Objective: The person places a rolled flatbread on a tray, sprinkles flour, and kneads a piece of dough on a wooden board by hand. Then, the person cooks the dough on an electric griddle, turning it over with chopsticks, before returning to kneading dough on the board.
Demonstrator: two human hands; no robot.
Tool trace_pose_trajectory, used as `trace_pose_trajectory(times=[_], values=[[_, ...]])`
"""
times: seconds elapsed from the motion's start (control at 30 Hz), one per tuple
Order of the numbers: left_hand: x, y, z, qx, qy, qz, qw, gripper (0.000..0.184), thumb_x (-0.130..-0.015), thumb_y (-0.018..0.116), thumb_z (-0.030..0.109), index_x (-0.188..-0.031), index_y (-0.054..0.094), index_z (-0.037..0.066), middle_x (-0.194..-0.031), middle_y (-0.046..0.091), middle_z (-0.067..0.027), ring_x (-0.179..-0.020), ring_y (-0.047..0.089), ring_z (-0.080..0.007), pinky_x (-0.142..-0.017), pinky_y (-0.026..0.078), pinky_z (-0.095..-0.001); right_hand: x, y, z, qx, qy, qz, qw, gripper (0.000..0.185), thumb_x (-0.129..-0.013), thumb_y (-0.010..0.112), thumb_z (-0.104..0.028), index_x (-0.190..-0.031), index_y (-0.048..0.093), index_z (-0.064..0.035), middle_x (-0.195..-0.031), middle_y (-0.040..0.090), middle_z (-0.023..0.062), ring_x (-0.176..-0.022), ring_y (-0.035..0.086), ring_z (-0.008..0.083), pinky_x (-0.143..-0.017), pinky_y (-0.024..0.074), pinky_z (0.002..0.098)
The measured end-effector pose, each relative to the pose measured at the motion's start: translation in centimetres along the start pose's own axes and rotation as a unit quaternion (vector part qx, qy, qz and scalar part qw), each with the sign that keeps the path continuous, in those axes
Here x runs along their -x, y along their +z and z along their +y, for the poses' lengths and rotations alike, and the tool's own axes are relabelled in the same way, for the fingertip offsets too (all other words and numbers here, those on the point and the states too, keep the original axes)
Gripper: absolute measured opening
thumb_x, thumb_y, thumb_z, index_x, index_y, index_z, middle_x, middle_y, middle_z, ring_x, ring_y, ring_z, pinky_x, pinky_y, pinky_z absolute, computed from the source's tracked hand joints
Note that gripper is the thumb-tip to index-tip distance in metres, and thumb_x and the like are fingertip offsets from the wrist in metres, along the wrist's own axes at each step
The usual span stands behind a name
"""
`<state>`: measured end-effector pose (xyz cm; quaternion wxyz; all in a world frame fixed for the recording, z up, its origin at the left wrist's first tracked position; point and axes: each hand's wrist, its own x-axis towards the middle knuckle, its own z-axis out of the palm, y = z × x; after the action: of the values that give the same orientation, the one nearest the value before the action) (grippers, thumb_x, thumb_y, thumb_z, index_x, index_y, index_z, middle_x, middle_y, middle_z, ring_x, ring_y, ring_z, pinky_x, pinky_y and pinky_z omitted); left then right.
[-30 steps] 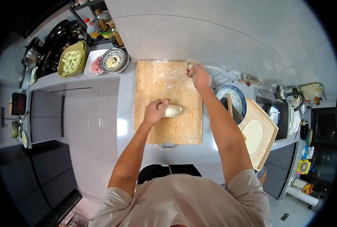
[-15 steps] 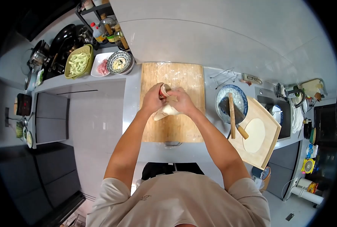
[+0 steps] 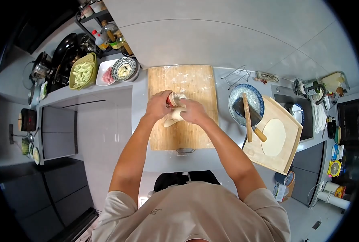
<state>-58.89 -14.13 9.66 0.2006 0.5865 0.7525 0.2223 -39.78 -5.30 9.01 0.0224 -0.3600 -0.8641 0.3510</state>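
Observation:
A cylindrical red-and-white container [image 3: 171,99] is tilted in my left hand [image 3: 158,105], whose fingers are wrapped around it above the wooden board. Close by on the right is my right hand [image 3: 194,112], fingers bent, over the upper right side of a pale piece of dough [image 3: 173,117]. Its fingertips are partly hidden, so what they pinch, if anything, does not show. The dough appears folded, with a pointed end towards me. Under both hands lies the wooden cutting board [image 3: 181,139], dusted with white powder at its far side.
Right of the board, a blue-rimmed bowl [image 3: 232,114] bears a cleaver [image 3: 260,134] and a rolling pin [image 3: 246,119]. A wooden tray [image 3: 286,155] holds a flat dough sheet [image 3: 273,137]. At the left stand a patterned bowl [image 3: 136,72], a white dish of meat [image 3: 103,78] and a green basket [image 3: 73,80].
My right hand has shifted from the container's mouth down and slightly right, nearer the dough. My left hand still holds the container, a little further left. The camera view has turned slightly.

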Motion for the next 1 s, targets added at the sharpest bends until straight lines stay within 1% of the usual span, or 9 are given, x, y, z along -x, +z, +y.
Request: trace_pose_trajectory(times=[0.2,0.27,0.4,0.57,0.67,0.7,0.83,0.97,1.0], values=[[-0.1,0.5,-0.4,0.078,-0.038,0.052,0.995,0.070,-0.073,0.087,0.010,-0.137,0.060,0.009,-0.124,0.069,-0.0171,-0.119,0.064,-0.0358,-0.103,0.053,-0.0445,-0.1,-0.4,0.6,-0.130,0.014,0.081,0.988,0.048,-0.081,0.075,-0.021,-0.128,0.072,-0.0129,-0.117,0.070,0.0179,-0.099,0.071,0.0352,-0.089,0.0576,0.0419],[-0.6,1.5,-0.9,0.237,-0.034,0.045,0.970,0.070,-0.074,0.088,0.009,-0.137,0.059,0.008,-0.128,0.067,-0.0184,-0.121,0.064,-0.0340,-0.103,0.054,-0.0421,-0.7,0.2,1.0,-0.250,-0.016,0.170,0.953,0.046,-0.081,0.077,-0.016,-0.126,0.072,-0.0118,-0.113,0.069,0.0172,-0.093,0.070,0.0332,-0.087,0.0580,0.0391],[-3.4,5.7,-2.0,0.414,0.018,0.088,0.906,0.072,-0.073,0.091,0.010,-0.138,0.058,0.006,-0.142,0.058,-0.0210,-0.126,0.062,-0.0331,-0.103,0.054,-0.0411,-1.8,-1.6,0.9,-0.249,-0.112,0.153,0.950,0.029,-0.085,0.079,-0.010,-0.114,0.075,-0.0077,-0.104,0.069,0.0160,-0.086,0.069,0.0320,-0.082,0.0569,0.0386],[-4.8,6.5,0.2,0.200,-0.053,0.155,0.966,0.076,-0.083,0.089,0.036,-0.142,0.059,-0.001,-0.138,0.059,-0.0196,-0.124,0.062,-0.0319,-0.103,0.054,-0.0422,-4.3,-4.1,2.9,-0.111,-0.083,0.239,0.961,0.012,-0.089,0.077,-0.008,-0.100,0.077,-0.0057,-0.096,0.069,0.0160,-0.087,0.068,0.0352,-0.080,0.0549,0.0432],[-3.6,4.1,0.3,0.299,-0.155,-0.105,0.936,0.084,-0.082,0.090,0.043,-0.145,0.058,-0.002,-0.131,0.065,-0.0163,-0.120,0.065,-0.0272,-0.105,0.051,-0.0400,-6.4,-4.3,5.8,-0.067,-0.041,0.280,0.957,0.011,-0.089,0.075,-0.009,-0.099,0.078,-0.0059,-0.097,0.070,0.0180,-0.094,0.067,0.0384,-0.083,0.0551,0.0464],[-1.9,3.5,1.3,0.312,-0.154,-0.113,0.931,0.076,-0.081,0.089,0.050,-0.134,0.068,0.001,-0.128,0.069,-0.0170,-0.121,0.067,-0.0303,-0.106,0.052,-0.0406,-7.0,-4.3,6.9,-0.054,-0.026,0.280,0.958,0.011,-0.089,0.075,-0.009,-0.098,0.078,-0.0056,-0.097,0.070,0.0185,-0.095,0.067,0.0391,-0.083,0.0551,0.0472],[2.0,3.3,2.1,0.038,0.022,-0.114,0.993,0.067,-0.082,0.086,0.049,-0.134,0.070,0.011,-0.132,0.070,-0.0160,-0.122,0.065,-0.0367,-0.105,0.053,-0.0456,-8.5,-2.8,10.2,-0.006,-0.036,0.328,0.944,0.021,-0.089,0.072,-0.007,-0.110,0.074,-0.0043,-0.099,0.069,0.0231,-0.099,0.066,0.0436,-0.086,0.0549,0.0504],[1.8,4.9,-0.7,0.072,0.028,-0.112,0.991,0.063,-0.081,0.088,0.039,-0.136,0.069,0.014,-0.131,0.072,-0.0139,-0.120,0.068,-0.0356,-0.105,0.054,-0.0445,-5.4,-1.8,8.0,-0.010,-0.037,0.411,0.911,0.028,-0.091,0.068,-0.004,-0.119,0.070,-0.0027,-0.111,0.071,0.0229,-0.105,0.067,0.0435,-0.089,0.0560,0.0475],[1.7,4.5,-1.0,0.098,0.022,-0.116,0.988,0.061,-0.081,0.088,0.034,-0.135,0.069,0.013,-0.129,0.073,-0.0132,-0.118,0.069,-0.0335,-0.104,0.055,-0.0433,-4.2,-1.2,7.8,-0.075,-0.027,0.321,0.944,0.028,-0.092,0.067,-0.003,-0.119,0.070,-0.0024,-0.116,0.071,0.0209,-0.109,0.067,0.0422,-0.090,0.0561,0.0450]])
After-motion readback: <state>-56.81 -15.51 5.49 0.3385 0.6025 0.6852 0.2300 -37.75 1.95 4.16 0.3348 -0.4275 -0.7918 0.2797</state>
